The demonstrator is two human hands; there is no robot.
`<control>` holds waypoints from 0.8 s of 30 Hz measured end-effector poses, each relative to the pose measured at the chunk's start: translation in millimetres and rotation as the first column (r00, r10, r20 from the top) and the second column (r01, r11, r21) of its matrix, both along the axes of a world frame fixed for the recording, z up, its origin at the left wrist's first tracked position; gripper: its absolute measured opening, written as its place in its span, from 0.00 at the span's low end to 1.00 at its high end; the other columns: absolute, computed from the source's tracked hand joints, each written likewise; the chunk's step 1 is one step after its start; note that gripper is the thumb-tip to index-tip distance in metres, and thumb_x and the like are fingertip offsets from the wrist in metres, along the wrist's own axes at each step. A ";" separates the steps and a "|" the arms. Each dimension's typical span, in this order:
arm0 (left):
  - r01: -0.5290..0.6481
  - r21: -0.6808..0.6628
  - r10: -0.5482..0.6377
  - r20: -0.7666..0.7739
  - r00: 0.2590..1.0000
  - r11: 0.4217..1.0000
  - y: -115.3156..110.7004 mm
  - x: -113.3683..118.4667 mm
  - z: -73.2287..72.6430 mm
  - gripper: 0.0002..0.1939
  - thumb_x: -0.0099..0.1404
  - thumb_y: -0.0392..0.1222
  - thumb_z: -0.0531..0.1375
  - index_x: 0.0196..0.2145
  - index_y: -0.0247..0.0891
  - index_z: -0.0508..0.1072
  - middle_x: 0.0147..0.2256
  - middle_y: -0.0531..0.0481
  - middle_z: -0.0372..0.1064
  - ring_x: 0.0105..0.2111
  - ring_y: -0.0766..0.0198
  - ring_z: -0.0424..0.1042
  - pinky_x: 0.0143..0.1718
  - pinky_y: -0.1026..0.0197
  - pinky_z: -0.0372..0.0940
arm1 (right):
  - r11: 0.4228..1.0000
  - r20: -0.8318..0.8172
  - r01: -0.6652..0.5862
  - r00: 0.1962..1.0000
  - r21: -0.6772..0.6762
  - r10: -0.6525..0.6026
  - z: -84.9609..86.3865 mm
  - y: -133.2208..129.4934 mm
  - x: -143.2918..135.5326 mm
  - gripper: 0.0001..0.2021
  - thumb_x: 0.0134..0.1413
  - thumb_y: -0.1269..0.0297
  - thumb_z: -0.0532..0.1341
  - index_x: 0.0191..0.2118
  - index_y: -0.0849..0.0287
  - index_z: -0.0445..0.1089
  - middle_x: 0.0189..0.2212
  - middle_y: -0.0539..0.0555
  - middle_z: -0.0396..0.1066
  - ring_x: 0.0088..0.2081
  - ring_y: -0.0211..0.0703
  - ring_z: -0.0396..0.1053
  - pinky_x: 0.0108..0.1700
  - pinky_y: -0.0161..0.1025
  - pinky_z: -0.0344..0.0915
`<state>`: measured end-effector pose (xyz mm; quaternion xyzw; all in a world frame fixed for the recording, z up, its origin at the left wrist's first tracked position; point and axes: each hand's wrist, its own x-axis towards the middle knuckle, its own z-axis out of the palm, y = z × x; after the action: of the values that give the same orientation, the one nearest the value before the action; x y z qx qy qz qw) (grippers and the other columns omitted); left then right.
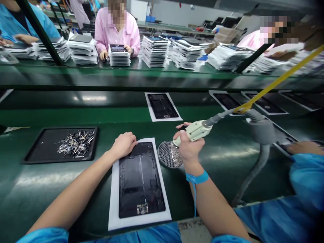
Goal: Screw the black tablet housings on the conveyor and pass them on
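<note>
A black tablet-like housing lies on a white sheet in front of me, with a small circuit board at its near end. My left hand rests on the housing's far left corner, its fingers curled together; whether they pinch anything is hidden. My right hand is wrapped round a pale green electric screwdriver, whose cable runs up to the right. The tool's front end points down at a round perforated dish of small screws, right of the housing. Its tip is hidden.
A black tray of small metal parts sits at left. Another housing on a sheet lies beyond, with several more at right. A grey hose stands right, near a co-worker's arm. Stacks line the far bench.
</note>
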<state>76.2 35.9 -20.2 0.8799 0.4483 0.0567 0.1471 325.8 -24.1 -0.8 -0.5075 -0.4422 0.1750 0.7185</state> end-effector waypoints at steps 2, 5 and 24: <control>0.012 0.050 -0.011 -0.018 1.000 0.999 9.8 0.7 0.2 0.11 0.74 0.42 0.56 0.37 0.38 0.76 0.38 0.45 0.72 0.41 0.54 0.72 0.41 0.56 0.63 | 1.000 0.006 0.027 1.000 -0.005 -0.027 -0.4 0.0 1.5 0.10 0.53 0.66 0.65 0.41 0.58 0.70 0.32 0.49 0.75 0.19 0.33 0.68 0.21 0.33 0.67; -0.023 0.116 0.028 -0.043 0.999 0.993 31.0 4.1 -0.4 0.12 0.75 0.43 0.55 0.38 0.38 0.76 0.40 0.44 0.72 0.43 0.54 0.72 0.43 0.56 0.64 | 1.000 0.021 0.029 0.999 -0.011 -0.029 -2.2 0.0 4.0 0.10 0.54 0.65 0.65 0.42 0.57 0.69 0.32 0.49 0.74 0.19 0.32 0.68 0.22 0.34 0.68; -0.138 0.154 0.124 0.097 0.987 0.978 59.4 7.3 -15.5 0.10 0.73 0.44 0.56 0.38 0.39 0.76 0.38 0.44 0.73 0.43 0.53 0.71 0.43 0.55 0.64 | 1.000 0.014 0.002 1.000 -0.009 -0.002 -10.5 3.4 7.1 0.11 0.56 0.64 0.65 0.45 0.56 0.69 0.32 0.48 0.74 0.21 0.32 0.69 0.24 0.35 0.68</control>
<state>83.5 95.3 -35.8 0.8540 0.4925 0.1405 0.0912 332.8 -20.8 -11.3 -0.5125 -0.4459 0.1726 0.7133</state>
